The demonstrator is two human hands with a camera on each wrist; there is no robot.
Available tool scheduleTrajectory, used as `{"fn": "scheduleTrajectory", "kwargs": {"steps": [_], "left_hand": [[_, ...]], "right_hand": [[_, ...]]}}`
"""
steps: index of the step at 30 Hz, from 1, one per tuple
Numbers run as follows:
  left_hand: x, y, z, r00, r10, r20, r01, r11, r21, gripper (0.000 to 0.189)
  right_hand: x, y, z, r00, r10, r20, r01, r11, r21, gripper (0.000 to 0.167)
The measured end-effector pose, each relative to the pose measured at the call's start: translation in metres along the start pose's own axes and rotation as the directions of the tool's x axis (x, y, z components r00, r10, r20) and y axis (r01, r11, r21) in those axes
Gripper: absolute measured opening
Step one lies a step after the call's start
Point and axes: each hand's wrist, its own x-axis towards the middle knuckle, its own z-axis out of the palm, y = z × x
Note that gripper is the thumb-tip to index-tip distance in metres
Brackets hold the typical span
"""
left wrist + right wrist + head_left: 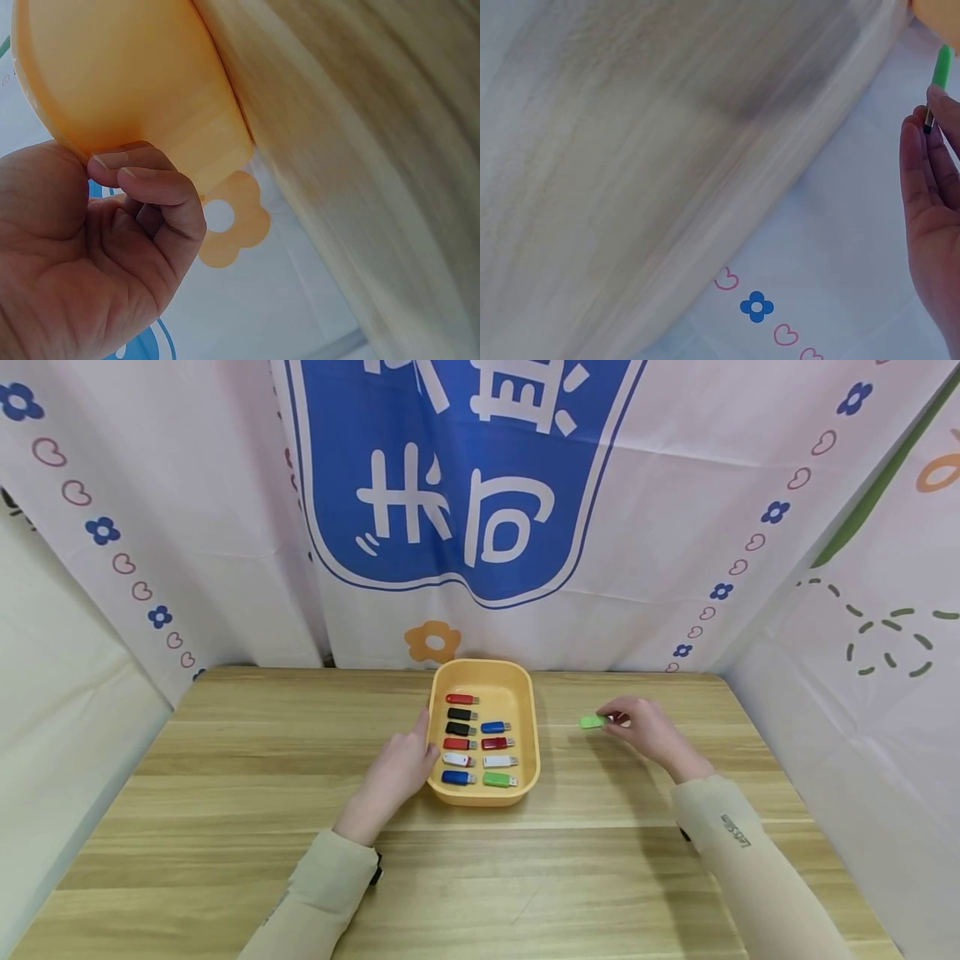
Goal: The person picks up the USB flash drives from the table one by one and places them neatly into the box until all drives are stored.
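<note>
A yellow rectangular tray stands on the wooden table, in the head view's middle. Several USB flash drives lie in it in two columns, among them a red one, a blue one and a green one. My left hand grips the tray's left wall; curled fingertips press its outer side in the left wrist view. Right of the tray, my right hand pinches another green USB flash drive above the table. In the right wrist view that drive points away from the fingers, its metal plug end between them.
The wooden table runs back to a white printed cloth hung close behind the tray. More white cloth stands along the right and left sides of the table.
</note>
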Motion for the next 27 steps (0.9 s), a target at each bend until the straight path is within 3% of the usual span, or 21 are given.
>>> {"fn": "scheduleTrajectory", "kwargs": {"steps": [27], "left_hand": [[0.001,0.0,0.001,1.0,-0.009,0.005,0.009,1.0,0.005,0.066]], "right_hand": [[0.017,-0.026,0.001,0.998,-0.047,-0.044,0.049,0.998,0.046,0.022]]}}
